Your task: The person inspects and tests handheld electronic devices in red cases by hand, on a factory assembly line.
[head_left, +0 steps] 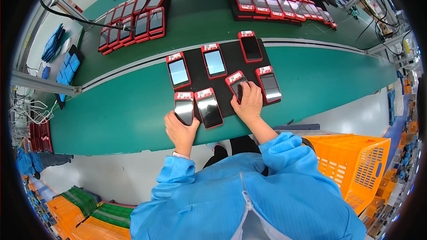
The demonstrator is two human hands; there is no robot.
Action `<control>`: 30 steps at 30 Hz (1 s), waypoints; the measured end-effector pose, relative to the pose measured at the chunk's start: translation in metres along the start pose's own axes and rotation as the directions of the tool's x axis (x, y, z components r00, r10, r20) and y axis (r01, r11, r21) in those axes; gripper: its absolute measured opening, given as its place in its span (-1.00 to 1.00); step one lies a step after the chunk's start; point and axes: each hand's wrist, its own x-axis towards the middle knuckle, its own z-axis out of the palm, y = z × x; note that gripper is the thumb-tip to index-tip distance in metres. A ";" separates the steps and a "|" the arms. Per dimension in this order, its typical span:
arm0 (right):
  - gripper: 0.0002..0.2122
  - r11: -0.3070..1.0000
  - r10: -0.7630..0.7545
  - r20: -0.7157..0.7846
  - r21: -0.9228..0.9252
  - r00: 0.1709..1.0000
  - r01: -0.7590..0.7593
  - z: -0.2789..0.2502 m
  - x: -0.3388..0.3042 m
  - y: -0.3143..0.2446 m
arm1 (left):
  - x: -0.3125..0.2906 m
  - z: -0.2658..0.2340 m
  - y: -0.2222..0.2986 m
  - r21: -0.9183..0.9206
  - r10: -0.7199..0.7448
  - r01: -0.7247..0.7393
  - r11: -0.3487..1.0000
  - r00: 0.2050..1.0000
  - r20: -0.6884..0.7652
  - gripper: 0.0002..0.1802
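Observation:
My left hand [179,131] is closed round the lower end of a red-framed handheld terminal [184,106] at the mat's near left corner. My right hand [250,103] grips another red terminal [235,81], its fingers covering the lower part of the screen. Between them lies a terminal with a dark, glossy screen [209,108]. Two terminals with lit screens, one at the left [179,70] and one at the middle [214,61], rest farther back. On the right are a dark-screened terminal [251,47] and, beside my right hand, another with a grey screen [269,84]. Beneath them is a black mat [195,64].
Beyond a metal rail [311,42] on the green table [320,80], red terminals stand in rows at the left [134,21] and right [267,2]. A black cable [66,17] hangs at the upper left. An orange crate [351,160] stands near my right side.

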 end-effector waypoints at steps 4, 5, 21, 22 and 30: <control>-0.55 1.000 -0.016 -0.048 0.015 0.999 0.017 0.004 -0.002 0.001 | -0.002 0.004 -0.003 0.031 0.013 -0.012 0.999 1.000 -0.026 -0.32; -0.55 1.000 -0.020 -0.045 0.015 0.999 0.021 0.003 -0.003 0.001 | -0.003 0.004 -0.003 0.029 0.001 -0.001 1.000 1.000 -0.024 -0.32; -0.56 0.996 0.017 -0.112 0.086 0.994 -0.008 0.007 -0.005 0.004 | 0.005 -0.001 0.008 0.150 -0.030 0.023 0.988 0.999 0.044 -0.33; -0.56 0.996 0.013 -0.119 0.084 0.993 -0.003 0.007 -0.005 0.004 | 0.004 0.001 0.006 0.154 -0.025 0.018 0.988 0.999 0.047 -0.33; -0.58 0.995 0.016 -0.125 0.098 0.992 -0.003 0.007 -0.004 0.005 | 0.003 0.004 0.005 0.133 -0.010 0.007 0.991 1.000 0.016 -0.33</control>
